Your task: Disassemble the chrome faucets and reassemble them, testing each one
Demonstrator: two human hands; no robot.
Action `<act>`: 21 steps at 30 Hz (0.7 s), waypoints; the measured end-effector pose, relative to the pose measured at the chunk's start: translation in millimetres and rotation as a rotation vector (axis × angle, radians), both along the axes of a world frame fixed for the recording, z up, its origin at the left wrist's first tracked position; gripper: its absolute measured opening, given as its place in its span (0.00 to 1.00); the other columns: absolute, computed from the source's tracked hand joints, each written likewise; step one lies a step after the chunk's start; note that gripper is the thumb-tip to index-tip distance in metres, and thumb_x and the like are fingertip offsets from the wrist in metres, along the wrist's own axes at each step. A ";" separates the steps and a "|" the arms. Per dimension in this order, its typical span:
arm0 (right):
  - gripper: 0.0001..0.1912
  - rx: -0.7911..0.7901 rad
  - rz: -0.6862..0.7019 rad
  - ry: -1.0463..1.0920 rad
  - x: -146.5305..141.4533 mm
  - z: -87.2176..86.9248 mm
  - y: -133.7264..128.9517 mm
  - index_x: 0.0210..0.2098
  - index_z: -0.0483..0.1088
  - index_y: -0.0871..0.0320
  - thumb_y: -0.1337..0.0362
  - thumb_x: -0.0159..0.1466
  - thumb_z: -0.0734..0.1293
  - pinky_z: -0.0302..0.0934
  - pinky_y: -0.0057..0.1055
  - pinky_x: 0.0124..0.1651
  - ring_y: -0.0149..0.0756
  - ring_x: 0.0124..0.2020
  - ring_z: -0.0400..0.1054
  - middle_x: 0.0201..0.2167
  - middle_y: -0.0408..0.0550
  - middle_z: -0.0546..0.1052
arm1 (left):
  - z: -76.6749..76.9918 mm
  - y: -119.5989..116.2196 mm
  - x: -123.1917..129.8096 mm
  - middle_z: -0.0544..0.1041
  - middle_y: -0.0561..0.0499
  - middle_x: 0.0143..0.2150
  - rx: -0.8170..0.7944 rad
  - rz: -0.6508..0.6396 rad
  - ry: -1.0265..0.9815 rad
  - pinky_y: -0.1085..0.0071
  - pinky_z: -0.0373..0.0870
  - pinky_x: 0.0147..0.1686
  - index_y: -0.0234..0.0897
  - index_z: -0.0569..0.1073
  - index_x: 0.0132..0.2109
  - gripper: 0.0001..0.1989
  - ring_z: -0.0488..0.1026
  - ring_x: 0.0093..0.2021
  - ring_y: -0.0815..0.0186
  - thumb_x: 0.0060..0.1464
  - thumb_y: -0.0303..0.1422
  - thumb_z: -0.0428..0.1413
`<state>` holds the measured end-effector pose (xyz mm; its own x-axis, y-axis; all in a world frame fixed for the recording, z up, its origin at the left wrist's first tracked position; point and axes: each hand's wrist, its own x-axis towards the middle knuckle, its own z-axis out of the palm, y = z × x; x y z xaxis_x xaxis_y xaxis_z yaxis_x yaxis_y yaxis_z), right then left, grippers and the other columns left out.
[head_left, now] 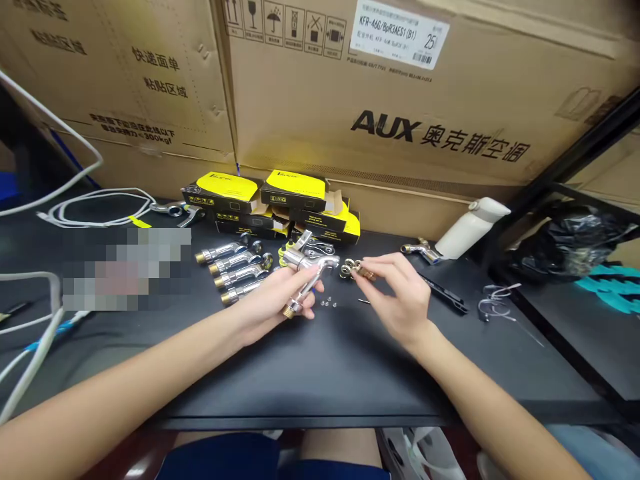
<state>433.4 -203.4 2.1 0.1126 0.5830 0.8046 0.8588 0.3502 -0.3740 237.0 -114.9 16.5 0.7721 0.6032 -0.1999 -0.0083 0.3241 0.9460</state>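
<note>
Gripping one chrome fitting (306, 288) in the left hand (280, 291), with thumb and fingers closed around it and the brass threaded end aimed downward, over the black table (320, 380). Bringing the right hand (400, 293) to small brass rings (346, 271), at least three, thumb and fingertips nearly together; cannot tell for certain between pinching and merely touching. Between the hands, about four tiny pieces (329, 303), too small to count surely. Just left of the held fitting, four more chrome fittings (235, 262) side by side in one row, brass ends leftward. Behind these, at least four yellow-and-black boxes (295, 181), stacked in two groups. Right of the rings, one long black object (445, 293), one further chrome fitting (425, 253) and, just beside it, one white bottle (467, 230). Further left, one coil of white cable (100, 200). Across the back, two large cardboard boxes (295, 100).
</note>
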 end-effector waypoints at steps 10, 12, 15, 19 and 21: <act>0.10 -0.677 -0.070 0.212 56.7 -0.2 12.4 0.25 0.73 0.60 0.58 0.52 0.72 0.65 0.33 0.32 0.36 0.25 0.70 0.23 0.47 0.76 | 3.7 10.3 -4.5 0.73 0.53 0.39 0.063 0.233 -0.101 0.76 0.66 0.25 0.36 0.68 0.42 0.15 0.66 0.26 0.75 0.53 0.39 0.62; 0.09 -0.700 -0.069 0.208 57.2 -4.1 12.5 0.26 0.72 0.59 0.59 0.52 0.72 0.66 0.34 0.33 0.37 0.25 0.71 0.23 0.47 0.76 | 2.5 10.3 -4.4 0.73 0.53 0.38 0.092 0.240 -0.098 0.76 0.68 0.29 0.36 0.69 0.42 0.13 0.68 0.29 0.74 0.53 0.36 0.62; 0.11 -0.702 -0.022 0.277 56.9 -8.9 14.2 0.26 0.70 0.58 0.59 0.51 0.72 0.67 0.34 0.33 0.37 0.26 0.72 0.24 0.46 0.76 | 0.4 10.1 -3.9 0.72 0.53 0.36 0.182 0.232 -0.086 0.75 0.69 0.34 0.35 0.70 0.41 0.12 0.70 0.33 0.71 0.51 0.33 0.62; 0.14 -0.662 -0.052 0.198 57.9 -2.5 12.4 0.25 0.67 0.58 0.57 0.51 0.73 0.66 0.32 0.33 0.35 0.27 0.71 0.27 0.45 0.76 | -2.1 11.0 -6.2 0.75 0.49 0.41 0.568 0.185 0.006 0.70 0.72 0.35 0.36 0.73 0.45 0.14 0.73 0.35 0.66 0.53 0.37 0.60; 0.18 -0.610 -0.087 0.259 55.1 7.1 8.8 0.24 0.65 0.58 0.52 0.52 0.74 0.64 0.29 0.27 0.33 0.24 0.68 0.24 0.44 0.74 | -3.4 11.5 -9.2 0.77 0.47 0.43 0.896 0.216 0.079 0.67 0.72 0.38 0.37 0.76 0.44 0.12 0.75 0.38 0.63 0.55 0.37 0.59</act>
<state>488.5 -194.6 9.2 0.3253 0.9049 0.2744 0.7299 -0.0558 -0.6813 227.8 -103.3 13.1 0.6287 0.6872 0.3639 0.0914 -0.5300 0.8430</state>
